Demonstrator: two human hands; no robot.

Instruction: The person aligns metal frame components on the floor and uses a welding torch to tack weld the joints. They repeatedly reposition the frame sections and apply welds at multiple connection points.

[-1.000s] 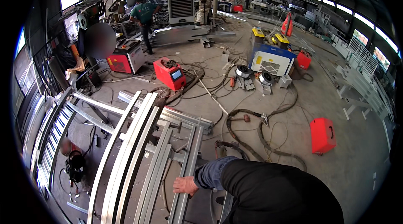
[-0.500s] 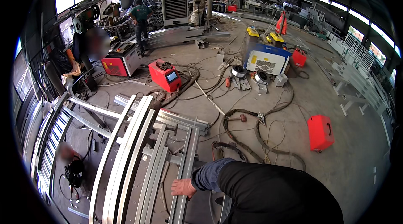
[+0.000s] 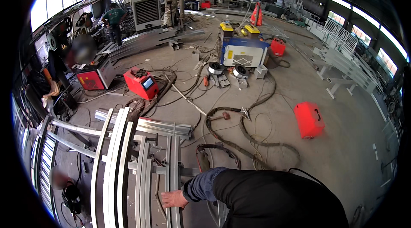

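Observation:
My right hand (image 3: 174, 199) rests palm down across a pair of long, narrow silver metal rails (image 3: 173, 159), its fingers stretched to the left over them. A dark blue cuff and a black sleeve (image 3: 274, 196) reach in from the lower right. My left hand is not seen. Left of the hand run more parallel rails (image 3: 144, 181), and further left several wider pale metal bars (image 3: 112, 172). All of these lie over crosswise metal supports (image 3: 160, 170).
Dark hoses (image 3: 257, 143) loop over the floor ahead, near a mallet (image 3: 224, 116). Red machines (image 3: 141, 83), a red case (image 3: 309, 119) and a blue-and-white machine (image 3: 244, 53) stand around. A co-worker (image 3: 114, 22) stands far left. Black cables (image 3: 71, 197) lie lower left.
The view has turned to the right, so the surroundings sit further left in it. My right hand stays on the rails, with its fingers spread across them.

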